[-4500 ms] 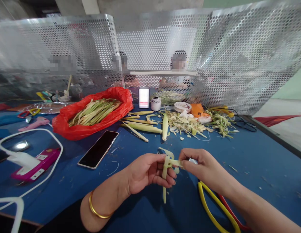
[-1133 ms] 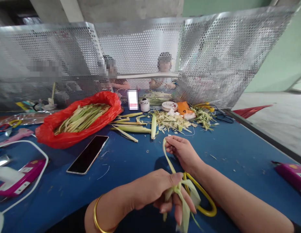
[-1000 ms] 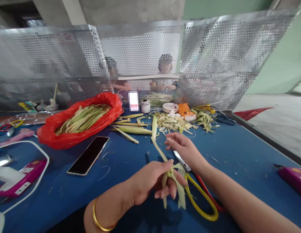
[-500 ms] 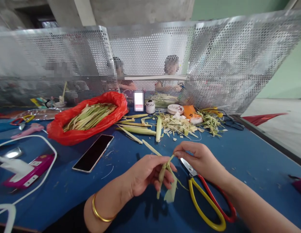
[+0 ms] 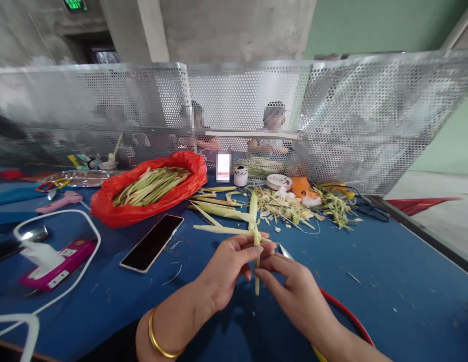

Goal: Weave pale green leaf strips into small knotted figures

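Between my fingers is a pale green, knotted piece of corn husk (image 5: 257,284), its thin stem pointing down and its leafy ends spreading away from me. My left hand (image 5: 230,266) pinches it just below the knot, thumb on top. Close beside, my right hand (image 5: 290,286) has its thumb and fingertips closed at the stem. Under the right forearm lie scissors, partly hidden; the blade tip (image 5: 285,252) and a red handle (image 5: 347,312) show. Beyond the hands are several loose husks (image 5: 222,211) on the blue table (image 5: 219,332).
A red plastic bag (image 5: 105,208) of husk strips stands at the left behind a phone (image 5: 153,244). A purple power strip (image 5: 60,264) with a white cable is at far left. Husk scraps (image 5: 279,206), tape roll (image 5: 279,181) and thread spool (image 5: 240,176) lie before a perforated metal screen (image 5: 241,90).
The husk piece has turned: its leafy end hung down and now points away. My right hand has come down from the upper tip to the stem, nearer my left. The view has tilted up.
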`<state>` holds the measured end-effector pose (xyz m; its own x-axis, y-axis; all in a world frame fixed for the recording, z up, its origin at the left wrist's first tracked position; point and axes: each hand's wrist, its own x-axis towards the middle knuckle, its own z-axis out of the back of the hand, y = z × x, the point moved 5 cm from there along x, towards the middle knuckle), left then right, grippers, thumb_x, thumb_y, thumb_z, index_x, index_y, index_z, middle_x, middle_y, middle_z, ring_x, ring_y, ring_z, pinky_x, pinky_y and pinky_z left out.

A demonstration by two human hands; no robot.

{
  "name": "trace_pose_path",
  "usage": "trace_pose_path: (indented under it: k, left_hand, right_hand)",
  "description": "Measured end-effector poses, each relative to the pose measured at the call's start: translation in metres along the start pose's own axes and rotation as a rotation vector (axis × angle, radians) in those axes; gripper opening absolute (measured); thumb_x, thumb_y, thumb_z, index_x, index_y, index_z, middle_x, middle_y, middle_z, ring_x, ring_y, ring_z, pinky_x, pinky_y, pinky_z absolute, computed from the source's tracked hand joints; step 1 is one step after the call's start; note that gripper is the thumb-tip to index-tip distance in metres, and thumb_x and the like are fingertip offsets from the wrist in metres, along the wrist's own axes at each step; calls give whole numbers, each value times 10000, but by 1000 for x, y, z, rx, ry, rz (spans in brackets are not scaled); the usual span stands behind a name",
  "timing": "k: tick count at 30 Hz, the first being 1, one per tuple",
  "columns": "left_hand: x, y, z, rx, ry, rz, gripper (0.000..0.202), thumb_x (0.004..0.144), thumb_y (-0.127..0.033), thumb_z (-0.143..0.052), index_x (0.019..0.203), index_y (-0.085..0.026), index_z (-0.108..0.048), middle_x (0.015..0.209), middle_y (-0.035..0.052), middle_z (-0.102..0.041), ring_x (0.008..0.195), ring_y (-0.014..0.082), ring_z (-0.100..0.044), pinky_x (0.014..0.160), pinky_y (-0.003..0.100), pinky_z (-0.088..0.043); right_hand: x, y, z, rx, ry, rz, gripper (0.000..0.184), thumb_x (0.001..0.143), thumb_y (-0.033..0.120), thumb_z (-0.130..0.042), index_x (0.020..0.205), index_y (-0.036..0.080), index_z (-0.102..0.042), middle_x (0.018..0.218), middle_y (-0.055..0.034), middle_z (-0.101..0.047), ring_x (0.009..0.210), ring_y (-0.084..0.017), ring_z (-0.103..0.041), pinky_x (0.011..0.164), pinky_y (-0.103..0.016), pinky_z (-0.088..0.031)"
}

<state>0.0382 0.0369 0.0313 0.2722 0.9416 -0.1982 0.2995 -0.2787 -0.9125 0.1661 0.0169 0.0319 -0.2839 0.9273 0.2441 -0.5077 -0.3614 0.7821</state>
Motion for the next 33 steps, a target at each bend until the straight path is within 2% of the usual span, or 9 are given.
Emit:
trace_pose_path:
  k: [3,6,13,17,21,25,29,31,33]
  left_hand:
    - [0,0,0,15,-18,-13,258,770,-238,-715,1008,-145,-745,1001,109,-737,724,108,-628,422,136,-332]
    - [0,0,0,0,-51,-11,249,765,-229,-718,994,-135,-745,964,112,-743,723,117,-636,418,138,-334]
    - [-1,-2,1,-20,-144,-37,276,781,-186,-692,1051,-132,-687,937,106,-756,699,134,-670,411,155,-363]
    - [-1,-2,3,-41,-189,-52,272,801,-199,-682,1063,-139,-641,939,103,-756,767,157,-700,419,151,-367]
    - [1,1,5,-51,-212,-37,195,838,-231,-658,997,-119,-639,923,113,-752,783,150,-700,427,138,-364]
    - [3,3,6,-90,-165,-11,199,853,-277,-654,962,-111,-680,849,82,-737,685,111,-673,419,131,-354]
    - [3,2,6,-157,-132,24,205,840,-271,-666,989,-134,-704,794,44,-712,614,87,-646,403,130,-327]
    - [2,3,3,-172,-77,58,241,845,-310,-657,1002,-135,-709,791,48,-705,613,93,-645,402,134,-323]
    - [1,5,0,-177,-26,95,288,848,-364,-646,999,-128,-713,781,54,-699,606,95,-640,402,137,-318]
  right_hand:
    - [1,-8,-7,87,-20,-76,258,881,354,-514,689,202,-593,658,-9,-597,621,-161,-521,587,-262,-395]
    - [0,-7,-6,131,7,-80,228,845,316,-517,648,201,-502,643,7,-533,613,-149,-463,580,-262,-370]
    - [-1,2,-2,293,100,-80,154,818,248,-488,673,198,-509,728,-14,-578,726,-176,-515,673,-276,-404]
    - [-3,-1,-8,227,138,-83,138,805,186,-460,689,198,-535,715,-7,-583,698,-165,-521,643,-260,-403]
    - [-9,0,-16,21,141,-3,131,780,121,-469,686,209,-495,699,3,-570,667,-158,-519,604,-251,-381]
    - [-10,3,-8,-83,52,94,191,890,250,-492,702,217,-490,701,3,-581,666,-161,-528,612,-256,-377]
    - [1,-6,20,-15,-230,20,197,907,387,-518,822,216,-566,786,-17,-614,738,-177,-564,670,-270,-412]
    - [8,-12,23,62,-213,-49,222,875,423,-563,916,209,-605,888,-38,-658,836,-199,-598,738,-283,-433]
    - [13,-16,17,171,-95,-95,252,865,441,-572,929,205,-631,918,-40,-688,880,-206,-618,781,-283,-442]
